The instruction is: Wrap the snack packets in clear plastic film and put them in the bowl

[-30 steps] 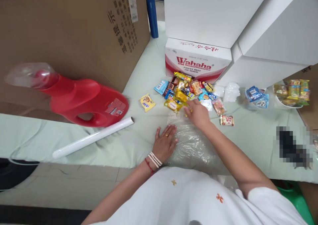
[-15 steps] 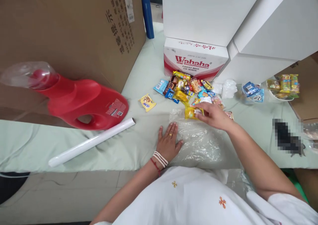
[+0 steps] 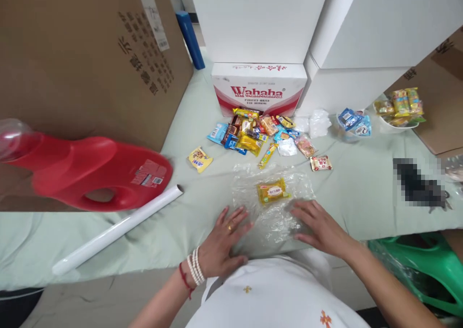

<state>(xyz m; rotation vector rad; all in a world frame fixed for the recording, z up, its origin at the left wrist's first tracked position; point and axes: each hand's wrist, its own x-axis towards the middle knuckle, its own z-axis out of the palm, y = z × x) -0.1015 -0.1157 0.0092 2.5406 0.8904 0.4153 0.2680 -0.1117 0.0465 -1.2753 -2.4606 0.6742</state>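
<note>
A yellow-wrapped snack (image 3: 273,191) lies on a crumpled clear plastic bag (image 3: 275,226), which is spread flat on the cloth. My left hand (image 3: 226,241), with a ring and bead bracelets, rests at the bag's left edge, fingers spread. At the bag's right side is my right hand (image 3: 320,226), fingers apart and holding nothing. Beyond the bag lies a heap of wrapped snacks (image 3: 249,130). A slim yellow packet (image 3: 268,156) lies between the heap and the bag, and a red-and-cream packet (image 3: 320,163) is to the right.
A Wahaha carton (image 3: 258,94) stands behind the heap. On the left are a red plastic jug (image 3: 119,169), a white roll (image 3: 119,231) and a large brown box (image 3: 72,77). Tubs of snacks (image 3: 396,125) stand at the right. A green stool (image 3: 430,265) is below the table edge.
My right hand has let go of the yellow-wrapped snack, leaving it on the bag, and has drawn back toward me. My left hand has shifted slightly nearer my body. The view has turned.
</note>
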